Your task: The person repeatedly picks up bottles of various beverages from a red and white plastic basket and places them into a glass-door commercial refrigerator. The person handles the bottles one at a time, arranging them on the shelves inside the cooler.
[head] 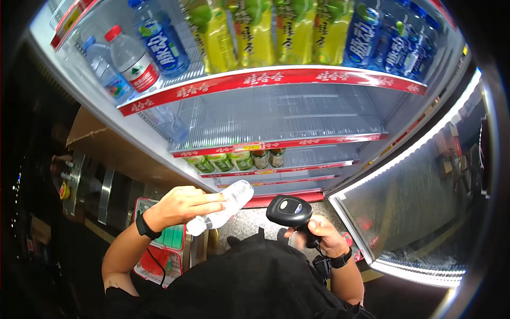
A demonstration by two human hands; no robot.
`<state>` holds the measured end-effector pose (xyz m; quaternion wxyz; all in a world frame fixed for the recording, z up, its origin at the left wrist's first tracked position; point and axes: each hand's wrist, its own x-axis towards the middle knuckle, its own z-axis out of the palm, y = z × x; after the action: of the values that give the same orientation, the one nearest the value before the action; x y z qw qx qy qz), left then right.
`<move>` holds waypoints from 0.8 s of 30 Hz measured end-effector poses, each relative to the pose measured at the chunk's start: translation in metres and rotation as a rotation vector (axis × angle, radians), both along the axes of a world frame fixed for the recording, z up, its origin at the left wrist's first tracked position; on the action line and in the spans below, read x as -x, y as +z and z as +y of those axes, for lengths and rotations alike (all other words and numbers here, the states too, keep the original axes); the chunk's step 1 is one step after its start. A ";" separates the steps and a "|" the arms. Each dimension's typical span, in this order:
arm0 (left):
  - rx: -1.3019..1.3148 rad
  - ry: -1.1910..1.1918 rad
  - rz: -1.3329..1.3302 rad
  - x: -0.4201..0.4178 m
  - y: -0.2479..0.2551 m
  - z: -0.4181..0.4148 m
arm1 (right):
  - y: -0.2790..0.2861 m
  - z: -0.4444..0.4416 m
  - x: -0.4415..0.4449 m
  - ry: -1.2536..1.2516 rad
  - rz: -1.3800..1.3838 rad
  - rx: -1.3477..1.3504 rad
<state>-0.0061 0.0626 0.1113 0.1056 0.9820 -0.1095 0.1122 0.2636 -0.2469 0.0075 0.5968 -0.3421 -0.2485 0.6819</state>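
Observation:
My left hand [187, 205] grips a clear plastic bottle [238, 195], tilted so that its white cap points down and to the left. Around the handle of a black handheld barcode scanner [290, 211] my right hand [326, 233] is closed; the scanner's head faces the refrigerator. Both hands are in front of an open display refrigerator, below its stocked shelves. Yellow-green drink bottles [255, 38] stand on the upper shelf [271, 77]. Blue-labelled bottles [360, 36] flank them, and a red-capped water bottle [133, 60] is at the left.
The glass door [422, 191] hangs open at the right, edged with bright light strips. Lower shelves hold green cans [241, 161] and brown containers [261, 159]. Plastic baskets [181, 261] sit by my left forearm, and a cardboard box [107, 139] is left of the refrigerator.

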 end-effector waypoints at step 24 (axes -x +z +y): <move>0.429 0.419 0.071 -0.226 0.036 0.042 | -0.024 -0.081 -0.002 -0.487 -0.042 0.037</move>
<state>0.2204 0.1046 0.1478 0.2889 0.9417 0.1256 0.1178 0.2655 -0.3281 -0.0166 0.7319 -0.4171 -0.1583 0.5150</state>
